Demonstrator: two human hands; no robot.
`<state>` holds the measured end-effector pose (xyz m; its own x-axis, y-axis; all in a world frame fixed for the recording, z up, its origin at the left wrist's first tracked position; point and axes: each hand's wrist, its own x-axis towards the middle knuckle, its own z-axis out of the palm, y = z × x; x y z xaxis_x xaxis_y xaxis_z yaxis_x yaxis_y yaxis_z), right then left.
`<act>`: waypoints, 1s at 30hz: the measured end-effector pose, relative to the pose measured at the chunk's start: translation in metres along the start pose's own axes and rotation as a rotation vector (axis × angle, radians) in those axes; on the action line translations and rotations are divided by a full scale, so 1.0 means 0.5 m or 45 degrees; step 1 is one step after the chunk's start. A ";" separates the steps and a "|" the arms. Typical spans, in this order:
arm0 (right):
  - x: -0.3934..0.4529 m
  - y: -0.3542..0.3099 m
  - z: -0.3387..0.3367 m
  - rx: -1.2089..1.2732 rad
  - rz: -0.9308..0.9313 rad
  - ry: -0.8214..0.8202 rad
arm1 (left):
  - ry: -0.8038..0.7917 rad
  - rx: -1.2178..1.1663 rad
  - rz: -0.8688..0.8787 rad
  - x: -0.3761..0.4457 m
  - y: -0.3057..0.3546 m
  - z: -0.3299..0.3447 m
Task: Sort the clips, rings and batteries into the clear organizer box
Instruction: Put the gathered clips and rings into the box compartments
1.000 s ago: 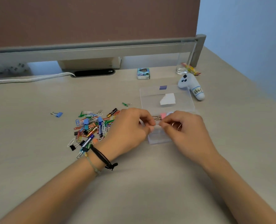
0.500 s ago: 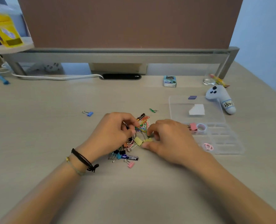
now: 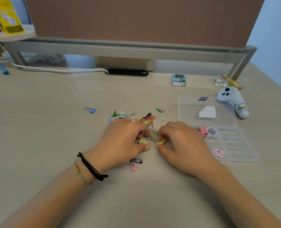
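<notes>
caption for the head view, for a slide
Both hands pinch yellow binder clips beside the clear organizer box.

One legible marking is showing: handwritten dark letters reading "Hoo", with a further character cut off by the curve, are sitting on a white band around the lower end of the pale plush toy (image 3: 233, 102), which is lying near the right edge of the tabletop (image 3: 54, 145). The dark battery (image 3: 136, 161) toward the near edge is carrying light print, too small to read. The small box (image 3: 179, 80) near the far edge is showing printed artwork, illegible.
</notes>
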<state>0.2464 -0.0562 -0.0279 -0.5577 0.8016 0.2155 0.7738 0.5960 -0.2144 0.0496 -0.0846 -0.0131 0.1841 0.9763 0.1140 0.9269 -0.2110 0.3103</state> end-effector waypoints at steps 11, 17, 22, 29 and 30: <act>-0.006 0.045 -0.047 0.373 0.111 0.250 | 0.163 -0.701 -0.048 0.008 0.004 0.004; -0.022 0.099 -0.087 0.457 0.119 0.284 | 0.130 -0.939 -0.144 0.038 0.028 -0.007; -0.070 0.212 -0.131 0.587 0.267 0.354 | 0.105 -1.181 -0.222 0.076 0.079 -0.006; -0.132 0.329 -0.137 0.592 0.474 0.398 | 0.037 -1.206 -0.167 0.126 0.178 0.014; -0.137 0.339 -0.133 0.577 0.482 0.388 | 0.022 -1.218 -0.147 0.134 0.193 0.017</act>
<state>0.4356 -0.0134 -0.0156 -0.1106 0.9500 0.2920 0.6597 0.2899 -0.6933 0.1541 -0.0393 0.0162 0.0967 0.9942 0.0463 0.2785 -0.0717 0.9578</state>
